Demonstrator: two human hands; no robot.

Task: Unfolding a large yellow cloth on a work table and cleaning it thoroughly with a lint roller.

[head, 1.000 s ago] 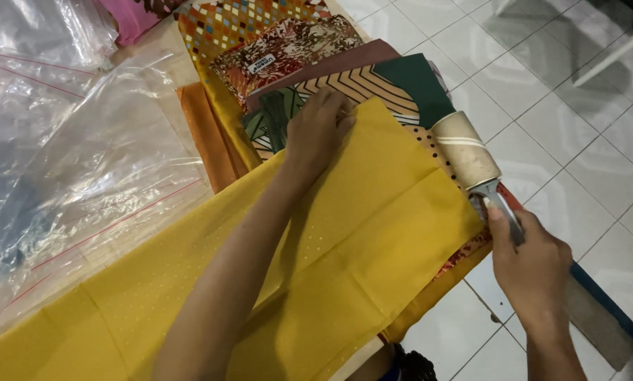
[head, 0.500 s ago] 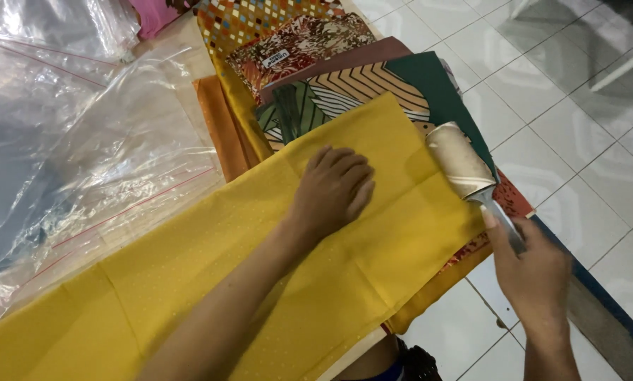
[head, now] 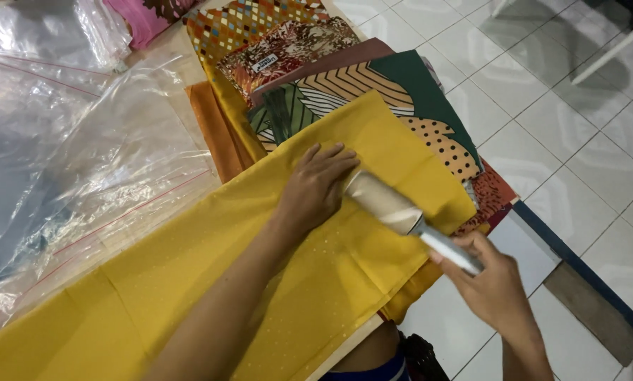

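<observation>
**Lint roller on yellow cloth**

The right hand (head: 496,289) has its grip wrapped around the pale handle of a lint roller (head: 390,204), fingers curled shut on it. The roller's head lies on the yellow cloth (head: 210,282), tilted up and to the left, just beside the left hand's fingertips. The left hand (head: 316,187) lies flat on the same cloth, palm down, fingers spread a little and pinching nothing.

The yellow cloth stretches in a long band across the surface, from the lower left corner up toward the middle of the view. Its upper end overlaps a stack of folded patterned fabrics (head: 344,77) (leaf print, stripes, dots, diamonds), and an orange cloth (head: 210,127) shows beside that stack. Clear plastic bags (head: 83,155) cover the left part of the surface. White floor tiles (head: 542,106) show to the right.
</observation>
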